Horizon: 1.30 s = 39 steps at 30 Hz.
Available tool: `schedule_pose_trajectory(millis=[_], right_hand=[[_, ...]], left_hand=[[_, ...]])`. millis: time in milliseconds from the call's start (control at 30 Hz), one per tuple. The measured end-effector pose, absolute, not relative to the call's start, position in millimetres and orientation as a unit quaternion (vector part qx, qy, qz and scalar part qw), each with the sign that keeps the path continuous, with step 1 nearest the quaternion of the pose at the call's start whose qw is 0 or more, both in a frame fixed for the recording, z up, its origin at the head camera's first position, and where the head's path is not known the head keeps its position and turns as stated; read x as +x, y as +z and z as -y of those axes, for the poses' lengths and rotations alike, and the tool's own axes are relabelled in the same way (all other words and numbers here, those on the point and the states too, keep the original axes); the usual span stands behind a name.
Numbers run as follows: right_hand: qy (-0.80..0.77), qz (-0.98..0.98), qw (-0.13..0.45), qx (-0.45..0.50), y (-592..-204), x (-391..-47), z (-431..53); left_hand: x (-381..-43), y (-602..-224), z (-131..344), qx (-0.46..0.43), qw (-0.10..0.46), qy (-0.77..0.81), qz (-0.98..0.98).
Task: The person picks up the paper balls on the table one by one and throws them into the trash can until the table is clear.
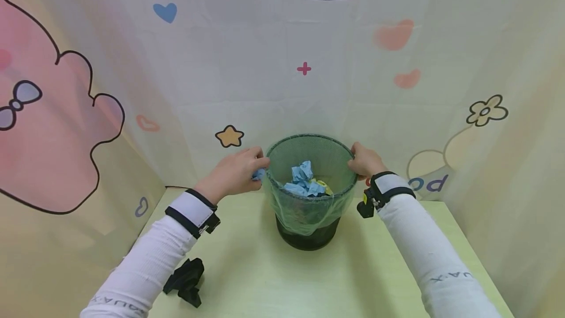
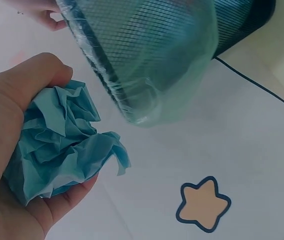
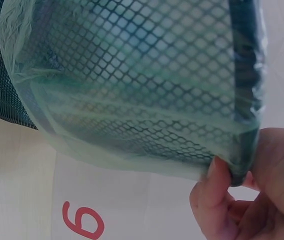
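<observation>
A black mesh wastebasket [image 1: 309, 239] lined with a thin green bag [image 1: 304, 217] stands on the table near the back curtain. Inside it lie crumpled blue paper pieces [image 1: 302, 173] and something yellow [image 1: 324, 186]. My left hand [image 1: 236, 173] is just left of the rim, its fingers curled round a crumpled blue paper ball [image 2: 64, 135]. In the left wrist view a gap shows between that ball and the basket. On the right side, my right hand [image 1: 367, 161] pinches the bag-covered rim [image 3: 247, 100] between thumb and fingers.
A crumpled black item [image 1: 185, 281] lies on the pale table [image 1: 265, 283] at the front left, beside my left forearm. A printed curtain [image 1: 265, 63] closes off the back and both sides.
</observation>
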State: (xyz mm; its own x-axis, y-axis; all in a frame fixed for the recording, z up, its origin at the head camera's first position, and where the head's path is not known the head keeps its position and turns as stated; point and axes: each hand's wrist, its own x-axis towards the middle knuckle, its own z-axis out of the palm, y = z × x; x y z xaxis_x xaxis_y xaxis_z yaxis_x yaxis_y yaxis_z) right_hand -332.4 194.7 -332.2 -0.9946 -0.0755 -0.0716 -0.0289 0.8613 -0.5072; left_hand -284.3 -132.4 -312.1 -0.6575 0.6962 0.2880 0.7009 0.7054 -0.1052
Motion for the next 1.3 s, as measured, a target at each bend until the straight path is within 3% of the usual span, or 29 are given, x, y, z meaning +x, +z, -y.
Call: schedule_pose_trajectory(millis=[1300], right_hand=[[-0.265,-0.963,0.043,-0.009,-332.7,-335.3,-191.9]], left_hand=[[-303.9,-292.7,38.0,-0.402,0.116,-0.01,0.908]])
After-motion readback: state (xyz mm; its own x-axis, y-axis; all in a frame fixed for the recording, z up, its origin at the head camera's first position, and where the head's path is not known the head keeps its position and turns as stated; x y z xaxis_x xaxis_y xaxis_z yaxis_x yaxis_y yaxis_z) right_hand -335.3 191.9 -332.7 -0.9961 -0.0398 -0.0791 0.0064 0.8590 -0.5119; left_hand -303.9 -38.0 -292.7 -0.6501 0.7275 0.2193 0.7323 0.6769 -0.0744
